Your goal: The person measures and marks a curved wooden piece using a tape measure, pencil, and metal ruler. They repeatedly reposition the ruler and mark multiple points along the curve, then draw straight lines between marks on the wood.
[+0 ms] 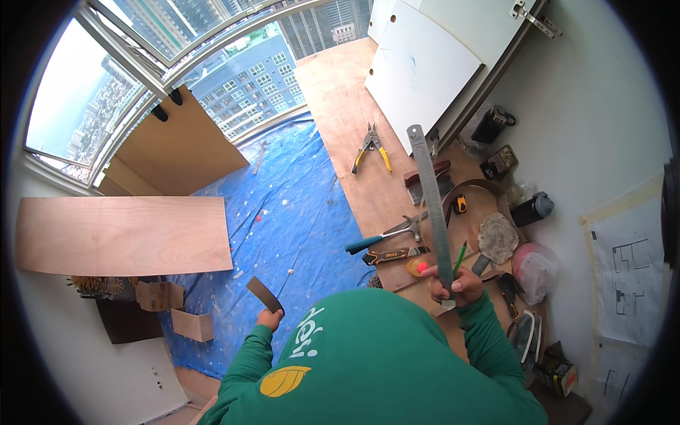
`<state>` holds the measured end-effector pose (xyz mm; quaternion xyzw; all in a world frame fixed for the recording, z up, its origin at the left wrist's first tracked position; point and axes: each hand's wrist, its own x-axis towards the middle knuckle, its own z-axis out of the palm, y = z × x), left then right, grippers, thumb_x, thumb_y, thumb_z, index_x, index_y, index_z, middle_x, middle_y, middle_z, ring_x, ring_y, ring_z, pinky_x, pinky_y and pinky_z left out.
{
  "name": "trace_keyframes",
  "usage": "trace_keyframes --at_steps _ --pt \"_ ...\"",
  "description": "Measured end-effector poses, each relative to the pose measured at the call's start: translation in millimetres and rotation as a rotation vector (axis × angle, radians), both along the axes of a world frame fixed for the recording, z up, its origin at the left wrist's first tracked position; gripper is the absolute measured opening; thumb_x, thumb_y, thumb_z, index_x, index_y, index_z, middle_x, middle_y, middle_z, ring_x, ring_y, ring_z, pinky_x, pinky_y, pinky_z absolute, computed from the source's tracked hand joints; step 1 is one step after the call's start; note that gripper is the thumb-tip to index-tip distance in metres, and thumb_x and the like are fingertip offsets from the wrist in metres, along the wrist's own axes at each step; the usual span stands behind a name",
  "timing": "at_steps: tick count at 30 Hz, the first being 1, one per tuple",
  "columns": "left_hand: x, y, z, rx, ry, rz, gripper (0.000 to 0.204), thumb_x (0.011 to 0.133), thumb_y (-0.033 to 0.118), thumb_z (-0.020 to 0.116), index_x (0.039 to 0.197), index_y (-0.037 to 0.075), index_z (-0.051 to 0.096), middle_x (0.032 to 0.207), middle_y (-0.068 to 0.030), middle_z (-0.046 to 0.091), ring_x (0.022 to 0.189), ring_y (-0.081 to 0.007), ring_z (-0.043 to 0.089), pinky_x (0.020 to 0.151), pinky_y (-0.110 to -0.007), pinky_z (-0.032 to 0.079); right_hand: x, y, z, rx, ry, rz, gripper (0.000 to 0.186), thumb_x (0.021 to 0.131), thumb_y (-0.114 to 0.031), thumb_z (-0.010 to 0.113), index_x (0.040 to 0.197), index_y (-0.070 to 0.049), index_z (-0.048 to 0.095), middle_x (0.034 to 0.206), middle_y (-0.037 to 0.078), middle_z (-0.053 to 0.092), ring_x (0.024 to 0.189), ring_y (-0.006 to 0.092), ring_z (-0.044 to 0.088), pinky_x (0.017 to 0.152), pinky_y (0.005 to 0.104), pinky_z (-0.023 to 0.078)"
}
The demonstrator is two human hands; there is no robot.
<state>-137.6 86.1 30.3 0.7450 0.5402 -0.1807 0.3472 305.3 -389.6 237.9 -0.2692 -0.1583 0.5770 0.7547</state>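
Note:
In my right hand (464,286), at the near end of the wooden bench, a long steel ruler (433,205) points away from me. A green pencil (460,258) also sticks up from those closed fingers. Off to the left, over the blue sheet, my left hand (270,319) grips a short brown strip (264,292); its lower end is hidden. On the bench near the ruler lie a hammer (386,236), a utility knife (395,255) and a small tape measure (460,204). Farther away rest yellow-and-black snips (371,149).
A blue tarp (283,205) covers the floor. Wooden panels (124,234) stand at the left, below the windows. White boards (421,71) lie at the bench's far end. Bottles (533,208), a round beige lump (499,237) and a plastic bag (536,269) line the right wall.

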Motion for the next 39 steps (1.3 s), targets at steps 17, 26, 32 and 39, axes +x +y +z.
trace_keyframes --at_steps 17,26,32,39 --pt "2.9 68.4 -6.4 0.112 0.016 -0.013 0.055 0.096 0.043 0.07 0.116 -0.008 0.076 0.113 -0.0346 0.075 0.11 -0.0505 0.072 0.097 -0.054 0.056 -23.4 96.9 4.9 -0.245 0.011 -0.02 0.06 0.108 -0.027 0.06 0.154 0.011 0.046 0.085 0.009 0.065 0.077 0.0196 0.063 0.073 0.0353 0.054" --pt "59.4 181.1 -38.1 0.147 -0.029 -0.126 0.05 0.092 0.035 0.071 0.106 -0.012 0.075 0.109 -0.0365 0.075 0.108 -0.052 0.072 0.094 -0.054 0.056 -40.9 173.7 -45.6 -0.556 -0.063 -0.123 0.052 0.112 -0.022 0.059 0.155 0.006 0.05 0.098 0.008 0.073 0.086 0.0137 0.066 0.081 0.0286 0.054" --pt "102.8 317.2 -79.5 -0.055 -0.085 -0.046 0.046 0.088 0.029 0.074 0.102 -0.016 0.075 0.106 -0.0354 0.076 0.102 -0.0485 0.076 0.093 -0.052 0.058 -56.6 258.1 -62.4 -0.762 -0.047 -0.274 0.045 0.112 -0.022 0.057 0.155 -0.006 0.055 0.101 0.004 0.077 0.07 0.0056 0.06 0.056 0.022 0.044" --pt "165.0 427.4 -73.3 -0.111 -0.156 -0.035 0.037 0.093 0.019 0.074 0.111 -0.013 0.074 0.095 -0.0247 0.078 0.086 -0.0371 0.078 0.062 -0.048 0.062 -69.5 329.8 -46.2 -0.955 -0.064 -0.452 0.041 0.109 -0.022 0.062 0.147 -0.007 0.064 0.091 0.003 0.077 0.072 0.0067 0.057 0.064 0.0249 0.044"
